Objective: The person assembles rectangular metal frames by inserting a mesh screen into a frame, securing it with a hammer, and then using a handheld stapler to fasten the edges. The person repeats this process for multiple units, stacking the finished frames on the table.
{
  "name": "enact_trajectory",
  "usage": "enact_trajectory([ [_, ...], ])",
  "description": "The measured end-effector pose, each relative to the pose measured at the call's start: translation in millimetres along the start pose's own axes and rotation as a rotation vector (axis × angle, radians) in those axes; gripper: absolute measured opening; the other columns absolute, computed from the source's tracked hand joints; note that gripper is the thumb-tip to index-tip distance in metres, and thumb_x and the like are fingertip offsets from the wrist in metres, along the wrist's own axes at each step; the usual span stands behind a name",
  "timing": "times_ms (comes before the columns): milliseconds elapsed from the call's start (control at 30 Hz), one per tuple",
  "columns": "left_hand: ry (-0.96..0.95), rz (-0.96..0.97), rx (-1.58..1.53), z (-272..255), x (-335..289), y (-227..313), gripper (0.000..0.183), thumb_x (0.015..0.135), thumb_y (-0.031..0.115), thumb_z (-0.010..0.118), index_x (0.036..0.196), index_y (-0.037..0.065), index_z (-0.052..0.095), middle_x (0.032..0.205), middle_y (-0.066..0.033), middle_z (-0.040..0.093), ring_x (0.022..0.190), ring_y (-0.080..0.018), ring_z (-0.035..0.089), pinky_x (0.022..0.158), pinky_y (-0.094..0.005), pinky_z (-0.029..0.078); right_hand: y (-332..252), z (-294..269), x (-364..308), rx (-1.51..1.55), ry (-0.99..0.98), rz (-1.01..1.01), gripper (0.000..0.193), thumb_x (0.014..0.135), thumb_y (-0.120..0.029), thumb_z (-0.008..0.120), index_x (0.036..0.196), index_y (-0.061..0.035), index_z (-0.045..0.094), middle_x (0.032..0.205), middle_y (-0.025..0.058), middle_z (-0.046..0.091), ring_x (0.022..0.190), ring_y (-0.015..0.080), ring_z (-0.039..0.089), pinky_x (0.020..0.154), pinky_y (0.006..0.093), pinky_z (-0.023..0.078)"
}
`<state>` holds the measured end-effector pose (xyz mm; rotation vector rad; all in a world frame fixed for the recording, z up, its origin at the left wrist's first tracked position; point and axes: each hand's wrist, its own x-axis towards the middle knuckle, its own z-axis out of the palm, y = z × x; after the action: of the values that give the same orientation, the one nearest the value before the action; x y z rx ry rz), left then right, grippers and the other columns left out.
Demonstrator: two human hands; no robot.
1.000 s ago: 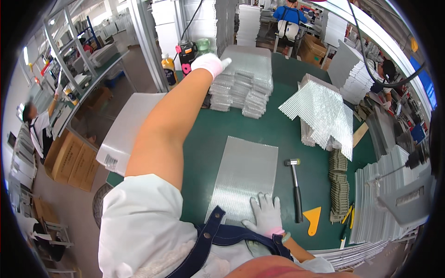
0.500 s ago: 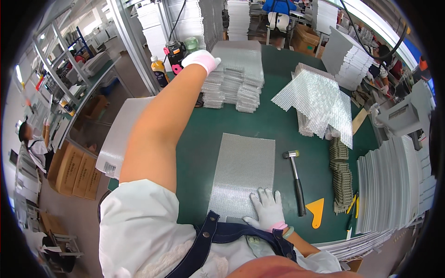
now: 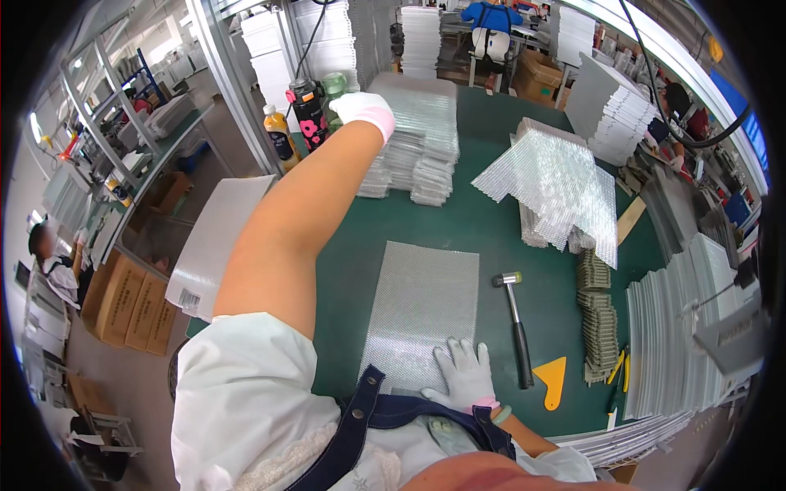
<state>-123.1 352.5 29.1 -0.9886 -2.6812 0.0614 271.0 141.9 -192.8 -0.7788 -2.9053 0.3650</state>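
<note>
A silver-grey textured sheet (image 3: 422, 295) lies flat on the green table in front of me. My right hand (image 3: 464, 376), in a white glove with a pink cuff, rests on its lower right corner with fingers spread. My left arm reaches far forward. Its gloved hand (image 3: 364, 113) is at the left edge of a stack of clear, glossy sheets (image 3: 422, 102), beside a green bottle (image 3: 334, 88); its fingers are turned away, so their grip is hidden. Right of the flat sheet lie a mallet (image 3: 516, 327) with a black handle and a yellow scraper (image 3: 553, 383).
A black flask (image 3: 309, 114) and a yellow-labelled bottle (image 3: 281, 139) stand at the back left. Fanned shiny sheets (image 3: 565, 180) are piled at the right, near a row of small olive pieces (image 3: 598, 327) and stacked panels (image 3: 679, 327). Yellow-handled tools (image 3: 620, 368) lie between.
My left hand has come slightly nearer and turned, its fingers now pointing left toward the green bottle. My right hand stays flat on the sheet. The whole view has shifted slightly.
</note>
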Motion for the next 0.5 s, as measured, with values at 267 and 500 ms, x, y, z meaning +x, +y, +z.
enact_trajectory([
  [267,0.110,0.217,-0.750,-39.0,42.6,-35.1,0.037,0.086,0.032,0.068,0.108,0.003,0.071,0.105,-0.0172,0.072,0.096,-0.0316,0.070,0.087,-0.0395,0.053,1.7,0.3,0.3,-0.014,0.000,-0.004,0.081,0.078,-0.062,0.065,0.138,-0.0100,0.052,0.142,0.0210,0.044,0.136,0.0373,0.035,0.110,0.0630,0.020],
  [500,-0.187,0.150,-0.659,23.0,104.9,-76.2,0.050,0.088,0.037,0.070,0.126,0.005,0.063,0.113,-0.0143,0.070,0.096,-0.0262,0.066,0.088,-0.0381,0.049,-2.3,-6.1,3.5,-0.019,-0.052,0.000,0.082,0.078,-0.063,0.064,0.140,-0.0109,0.051,0.143,0.0206,0.044,0.138,0.0367,0.034,0.112,0.0621,0.019],
])
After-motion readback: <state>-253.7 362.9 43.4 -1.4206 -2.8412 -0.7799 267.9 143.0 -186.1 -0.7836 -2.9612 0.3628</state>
